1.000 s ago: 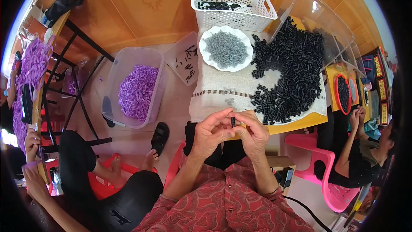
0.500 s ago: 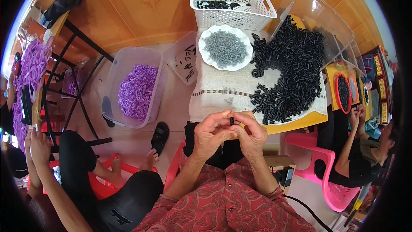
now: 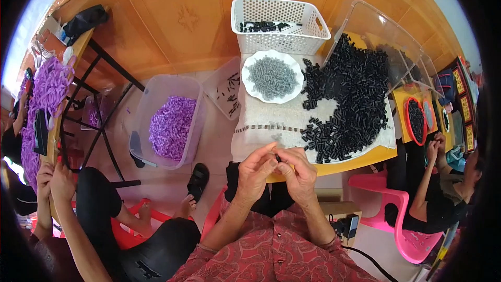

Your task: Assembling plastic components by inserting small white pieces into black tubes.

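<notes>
Head view, left hand (image 3: 255, 169), right hand (image 3: 300, 172) pinching small black piece (image 3: 278, 157)

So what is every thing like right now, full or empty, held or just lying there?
Small black piece: pinched between the fingertips of both hands.
Left hand: fingers closed on the piece.
Right hand: fingers closed on the piece.
White plate: heaped with small grey pieces.
White basket: nearly empty, a few black pieces inside.
Black pieces: loose pile spread on the cloth.
Clear tub: on the floor, partly filled with purple pieces.
</notes>
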A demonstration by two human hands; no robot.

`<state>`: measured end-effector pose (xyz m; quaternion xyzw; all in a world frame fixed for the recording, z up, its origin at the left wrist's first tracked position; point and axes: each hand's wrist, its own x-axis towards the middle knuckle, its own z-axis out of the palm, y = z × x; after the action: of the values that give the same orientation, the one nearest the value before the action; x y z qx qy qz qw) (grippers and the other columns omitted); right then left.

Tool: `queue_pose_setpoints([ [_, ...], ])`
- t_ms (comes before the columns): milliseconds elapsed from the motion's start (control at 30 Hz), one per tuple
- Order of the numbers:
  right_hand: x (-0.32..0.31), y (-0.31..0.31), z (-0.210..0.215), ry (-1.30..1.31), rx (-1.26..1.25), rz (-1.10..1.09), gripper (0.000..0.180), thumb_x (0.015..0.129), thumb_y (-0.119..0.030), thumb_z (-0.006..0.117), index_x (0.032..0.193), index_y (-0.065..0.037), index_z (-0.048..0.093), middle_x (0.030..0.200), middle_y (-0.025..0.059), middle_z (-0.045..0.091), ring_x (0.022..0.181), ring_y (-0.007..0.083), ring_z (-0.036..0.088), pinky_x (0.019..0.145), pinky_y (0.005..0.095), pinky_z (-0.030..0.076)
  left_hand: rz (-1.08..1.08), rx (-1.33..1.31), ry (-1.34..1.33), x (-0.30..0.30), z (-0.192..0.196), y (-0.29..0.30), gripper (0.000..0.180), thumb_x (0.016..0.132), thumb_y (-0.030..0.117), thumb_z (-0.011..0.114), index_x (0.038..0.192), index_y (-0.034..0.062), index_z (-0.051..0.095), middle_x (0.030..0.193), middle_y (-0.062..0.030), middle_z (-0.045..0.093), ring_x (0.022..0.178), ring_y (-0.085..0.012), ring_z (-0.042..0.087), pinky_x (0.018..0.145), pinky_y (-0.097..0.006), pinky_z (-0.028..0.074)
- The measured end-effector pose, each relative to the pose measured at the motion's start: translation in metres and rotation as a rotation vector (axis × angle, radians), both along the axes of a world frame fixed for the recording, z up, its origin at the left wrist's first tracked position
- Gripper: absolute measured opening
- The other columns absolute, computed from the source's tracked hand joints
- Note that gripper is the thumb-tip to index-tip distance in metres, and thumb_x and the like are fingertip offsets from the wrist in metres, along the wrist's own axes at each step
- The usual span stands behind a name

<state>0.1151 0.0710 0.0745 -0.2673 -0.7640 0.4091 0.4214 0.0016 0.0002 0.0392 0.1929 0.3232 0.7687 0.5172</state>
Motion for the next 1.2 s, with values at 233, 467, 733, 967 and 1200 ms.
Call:
queue_pose_setpoints([
  [233, -0.003, 0.001, -0.001, -0.020, -0.034, 0.050, 0.035, 0.085, 0.002, 0.068, 0.120, 0.000, 0.066, 0.113, 0.0123, 0.070, 0.097, 0.0241, 0.063, 0.085, 0.0328, 0.051, 0.068, -0.182, 0.017, -0.001, 0.004, 0.008, 0.033, 0.097, 0.004, 0.060, 0.129, -0.0017, 0.059, 0.100, -0.0060, 0.069, 0.083, -0.0087, 0.063, 0.075, -0.022, 0.052],
  [467, 0.005, 0.009, -0.009, 0.001, 0.023, -0.114, 0.031, 0.085, 0.004, 0.067, 0.116, 0.001, 0.066, 0.105, 0.0120, 0.070, 0.089, 0.0241, 0.062, 0.078, 0.0320, 0.051, 0.122, -0.295, 0.012, -0.037, 0.021, 0.067, 0.024, 0.098, 0.007, 0.058, 0.120, -0.0022, 0.063, 0.095, -0.0069, 0.067, 0.078, -0.0139, 0.065, 0.071, -0.028, 0.056],
  [733, 0.019, 0.011, -0.023, -0.035, -0.031, -0.176, 0.015, 0.086, 0.004, 0.065, 0.100, 0.000, 0.070, 0.088, 0.0110, 0.069, 0.077, 0.0243, 0.062, 0.069, 0.0316, 0.050, 0.175, -0.215, 0.277, -0.118, 0.068, 0.222, 0.021, 0.097, 0.014, 0.060, 0.091, -0.0053, 0.066, 0.080, -0.0108, 0.067, 0.063, -0.0164, 0.063, 0.058, -0.029, 0.055],
  [967, 0.021, 0.013, -0.028, -0.056, -0.041, -0.139, 0.012, 0.089, 0.002, 0.064, 0.100, 0.000, 0.070, 0.087, 0.0083, 0.070, 0.075, 0.0200, 0.060, 0.069, 0.0285, 0.048, 0.296, -0.147, 0.310, -0.148, 0.088, 0.248, 0.030, 0.095, 0.014, 0.063, 0.104, -0.0148, 0.061, 0.084, -0.0187, 0.067, 0.078, -0.0281, 0.071, 0.071, -0.036, 0.063],
  [1200, 0.025, 0.029, -0.038, -0.089, -0.002, -0.188, 0.013, 0.088, 0.002, 0.065, 0.100, -0.001, 0.069, 0.087, 0.0088, 0.069, 0.074, 0.0193, 0.061, 0.066, 0.0283, 0.048, 0.173, -0.513, 0.993, -0.109, 0.029, 0.164, 0.018, 0.088, 0.010, 0.068, 0.100, -0.0027, 0.070, 0.090, -0.0097, 0.069, 0.072, -0.0178, 0.069, 0.060, -0.031, 0.052],
])
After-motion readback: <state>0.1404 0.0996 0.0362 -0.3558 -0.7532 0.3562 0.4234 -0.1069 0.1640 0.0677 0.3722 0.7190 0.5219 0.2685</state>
